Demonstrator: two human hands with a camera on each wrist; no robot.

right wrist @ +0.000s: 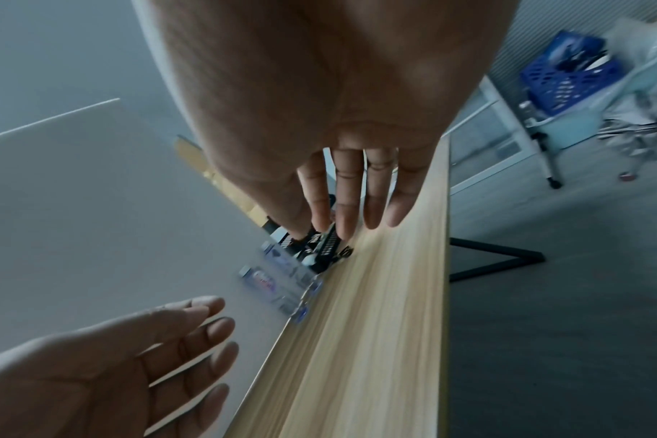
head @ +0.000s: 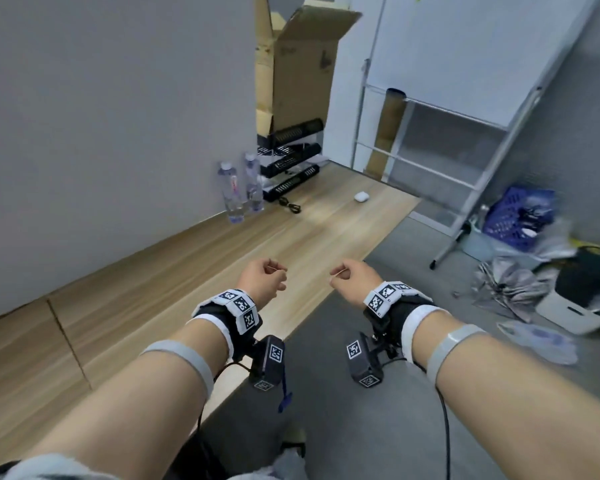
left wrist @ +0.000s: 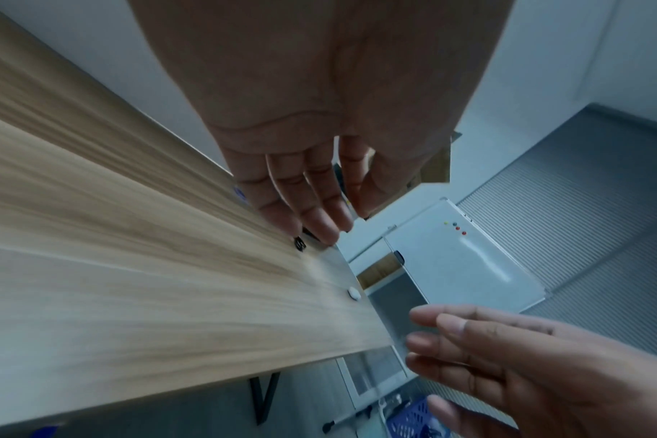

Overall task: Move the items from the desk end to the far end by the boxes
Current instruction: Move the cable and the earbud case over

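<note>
Two clear plastic water bottles (head: 240, 188) stand upright at the wood-grain desk's (head: 194, 271) far end against the wall, beside stacked black mesh trays (head: 291, 157), black glasses (head: 289, 205), a white earbud case (head: 361, 196) and cardboard boxes (head: 298, 64). The left hand (head: 264, 278) and right hand (head: 354, 280) hover loosely curled, empty, over the near desk.

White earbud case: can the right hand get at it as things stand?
Probably yes: the right hand holds nothing, and the white earbud case lies alone on bare desk ahead, nothing between. It looks beyond arm's length, so a step forward seems needed.
</note>
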